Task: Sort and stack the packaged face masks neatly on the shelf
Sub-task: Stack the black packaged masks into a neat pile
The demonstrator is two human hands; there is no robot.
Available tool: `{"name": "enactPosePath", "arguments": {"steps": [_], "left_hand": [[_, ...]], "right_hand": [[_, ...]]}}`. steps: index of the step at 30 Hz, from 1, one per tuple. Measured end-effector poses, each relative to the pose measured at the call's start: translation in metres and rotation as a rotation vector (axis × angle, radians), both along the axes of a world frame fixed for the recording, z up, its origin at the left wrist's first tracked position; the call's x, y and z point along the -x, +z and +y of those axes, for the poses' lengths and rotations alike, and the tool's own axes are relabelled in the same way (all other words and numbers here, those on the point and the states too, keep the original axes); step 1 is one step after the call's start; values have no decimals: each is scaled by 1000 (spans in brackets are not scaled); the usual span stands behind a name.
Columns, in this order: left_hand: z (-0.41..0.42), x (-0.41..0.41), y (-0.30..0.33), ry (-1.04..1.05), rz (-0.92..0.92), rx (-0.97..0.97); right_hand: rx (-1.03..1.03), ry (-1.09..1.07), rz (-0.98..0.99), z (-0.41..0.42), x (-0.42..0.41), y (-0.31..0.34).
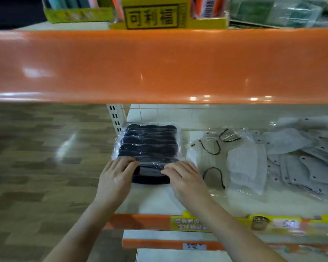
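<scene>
A stack of black face masks in clear plastic packs lies at the left end of the white shelf. My left hand rests on the stack's near left corner, fingers laid over the wrap. My right hand rests on the near right corner, fingertips touching the front pack. To the right lie white packaged masks with black ear loops, loosely spread. Further right a heap of grey masks is scattered.
An orange shelf edge overhangs the work area from above. Yellow product boxes stand on the upper shelf. A perforated upright post stands behind the black stack. Yellow price labels line the front rail. Wood-pattern floor lies left.
</scene>
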State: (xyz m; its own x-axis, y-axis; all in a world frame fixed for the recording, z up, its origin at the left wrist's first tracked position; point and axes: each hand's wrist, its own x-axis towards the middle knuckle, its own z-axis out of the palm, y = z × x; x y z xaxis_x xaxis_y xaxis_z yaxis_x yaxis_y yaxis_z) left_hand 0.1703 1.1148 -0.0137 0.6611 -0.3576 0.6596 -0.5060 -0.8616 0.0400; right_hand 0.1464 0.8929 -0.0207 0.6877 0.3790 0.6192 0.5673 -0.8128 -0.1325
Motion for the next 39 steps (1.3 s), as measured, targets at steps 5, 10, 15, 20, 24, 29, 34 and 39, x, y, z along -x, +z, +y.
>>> {"name": "enactPosePath", "arguments": {"steps": [5, 10, 15, 20, 24, 29, 34, 39], "left_hand": [[16, 2, -16, -72, 157, -48], [31, -13, -27, -158, 383, -131], [30, -13, -29, -134, 374, -134], [21, -11, -28, -58, 343, -101], [17, -11, -27, -15, 339, -97], [0, -7, -24, 25, 330, -88], [-36, -1, -12, -23, 305, -43], [-87, 5, -4, -80, 316, -9]], "right_hand": [[81, -51, 102, 14, 12, -14], [142, -154, 218, 24, 7, -25], [135, -241, 272, 39, 7, -20], [114, -268, 298, 46, 6, -18], [88, -256, 329, 48, 7, -17], [49, -247, 341, 46, 9, -14], [-61, -298, 252, 27, 15, -1], [-81, -398, 209, -26, 22, -2]]}}
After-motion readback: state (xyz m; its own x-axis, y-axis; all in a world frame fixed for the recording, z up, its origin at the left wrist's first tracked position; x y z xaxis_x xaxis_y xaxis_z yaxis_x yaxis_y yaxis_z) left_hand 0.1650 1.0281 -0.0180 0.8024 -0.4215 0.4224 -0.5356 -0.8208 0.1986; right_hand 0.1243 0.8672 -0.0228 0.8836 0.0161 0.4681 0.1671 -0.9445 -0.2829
